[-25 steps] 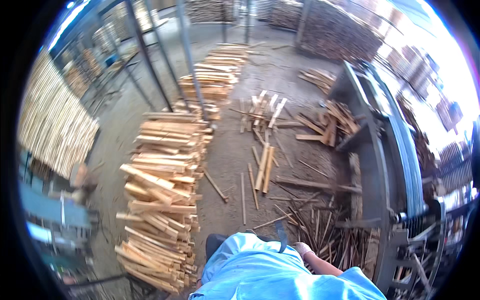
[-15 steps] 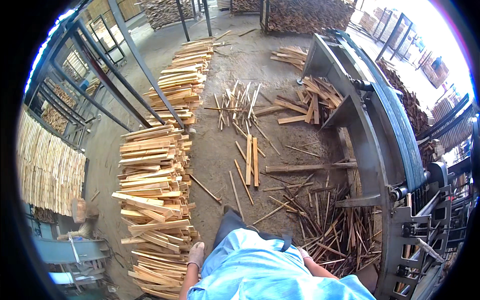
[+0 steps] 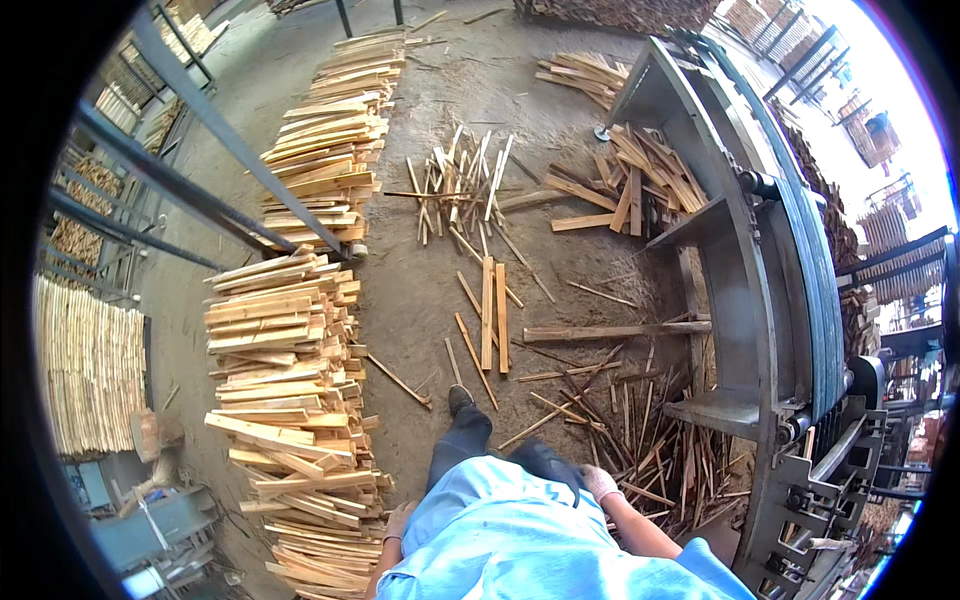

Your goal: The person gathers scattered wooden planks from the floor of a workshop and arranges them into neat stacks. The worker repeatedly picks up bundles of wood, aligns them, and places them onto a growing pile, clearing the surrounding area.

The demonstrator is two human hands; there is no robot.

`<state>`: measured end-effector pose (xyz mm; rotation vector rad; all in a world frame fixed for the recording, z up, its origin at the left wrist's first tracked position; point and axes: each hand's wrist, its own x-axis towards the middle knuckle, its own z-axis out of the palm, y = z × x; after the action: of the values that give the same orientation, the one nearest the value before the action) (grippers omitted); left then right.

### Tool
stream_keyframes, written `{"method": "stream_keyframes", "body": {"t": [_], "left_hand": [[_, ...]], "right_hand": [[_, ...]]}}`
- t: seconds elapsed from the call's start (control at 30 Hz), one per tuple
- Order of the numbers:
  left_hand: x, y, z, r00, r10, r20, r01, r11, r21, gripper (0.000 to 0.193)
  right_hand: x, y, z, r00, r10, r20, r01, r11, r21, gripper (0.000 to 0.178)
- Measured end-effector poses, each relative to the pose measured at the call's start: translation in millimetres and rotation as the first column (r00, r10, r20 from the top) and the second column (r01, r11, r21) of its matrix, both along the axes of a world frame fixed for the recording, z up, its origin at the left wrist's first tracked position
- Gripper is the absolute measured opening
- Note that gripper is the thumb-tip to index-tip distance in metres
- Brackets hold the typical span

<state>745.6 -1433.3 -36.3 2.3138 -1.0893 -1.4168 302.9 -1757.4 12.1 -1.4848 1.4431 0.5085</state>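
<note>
My left hand [image 3: 398, 520], in a pale glove, hangs low at my left side, next to the long row of stacked wooden slats [image 3: 270, 330]. Nothing shows in it, and its fingers look loose and are partly hidden. On the other side my right hand [image 3: 602, 484], also gloved, hangs by my hip, fingers loosely apart with nothing seen in them. Beyond it lies a heap of dark thin wood strips [image 3: 690, 450]. My shoe [image 3: 460, 398] is on the floor ahead, near two pale slats [image 3: 494, 310] lying side by side.
A metal conveyor frame with a blue-green belt [image 3: 805, 270] runs along the right. A loose pile of thin sticks [image 3: 455, 190] and more boards [image 3: 640, 180] lie ahead. A long beam [image 3: 615, 331] crosses the floor. Metal posts [image 3: 215, 120] slant at the left.
I have stepped forward, and one shoe now shows ahead of me. My right hand has swung forward into fuller view; my left hand has dropped back. The slat row has shifted left in view.
</note>
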Motion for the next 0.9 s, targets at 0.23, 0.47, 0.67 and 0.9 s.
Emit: {"method": "stream_keyframes", "body": {"t": [0.23,0.47,0.67,0.9], "left_hand": [[57,-174,55,0.88,0.471,0.055,-0.473,0.86,0.191,0.019],[52,-332,84,0.729,0.672,-0.133,-0.663,0.741,0.11,0.056],[-23,-472,96,0.992,0.12,0.04,-0.126,0.943,0.308,0.072],[-68,-542,-158,0.974,0.22,-0.052,-0.179,0.89,0.42,0.094]], "right_hand": [[18,-52,51,0.777,-0.621,0.099,0.619,0.784,0.059,0.041],[-8,-89,-5,0.922,-0.36,-0.142,0.362,0.932,-0.016,0.051],[31,-175,57,0.867,-0.472,-0.162,0.465,0.882,-0.078,0.063],[77,-156,2,0.838,-0.477,-0.265,0.512,0.856,0.077,0.076]]}}
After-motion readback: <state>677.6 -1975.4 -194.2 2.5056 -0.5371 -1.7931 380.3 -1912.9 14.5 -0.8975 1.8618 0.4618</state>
